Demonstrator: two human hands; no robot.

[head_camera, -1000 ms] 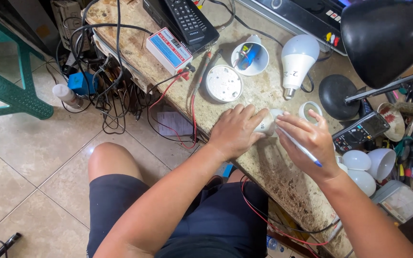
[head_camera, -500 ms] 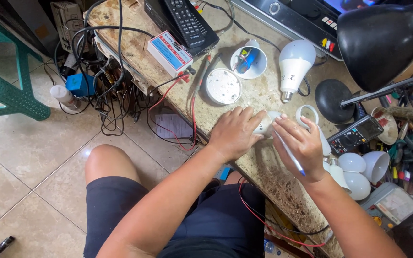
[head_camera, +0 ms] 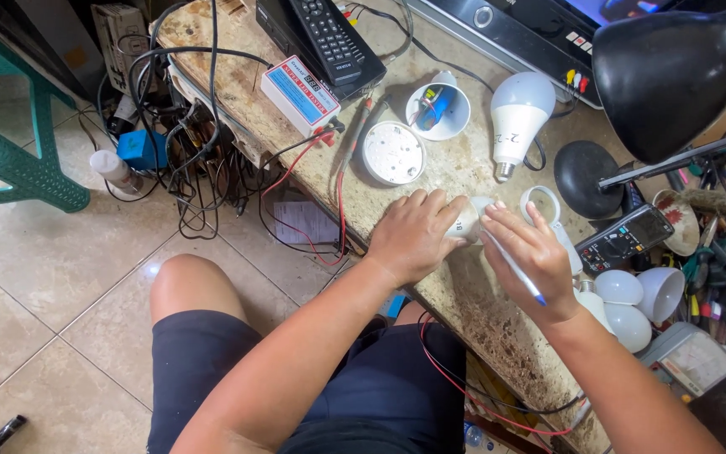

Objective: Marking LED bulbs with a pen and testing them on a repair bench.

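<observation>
At centre of the stone counter [head_camera: 464,176], the left hand [head_camera: 413,235] closes its grip on a white bulb housing [head_camera: 470,220], steadying it; the right hand [head_camera: 531,256], at three o'clock, pinches a blue-tipped pen [head_camera: 518,273] against it. Counter edge lies just below; open room at eleven o'clock.

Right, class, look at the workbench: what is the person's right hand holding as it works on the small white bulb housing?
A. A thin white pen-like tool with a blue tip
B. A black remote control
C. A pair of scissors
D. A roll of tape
A: the right hand grips a thin white pen-like tool with a blue tip, angled toward the white bulb housing that the left hand steadies on the bench.
</observation>
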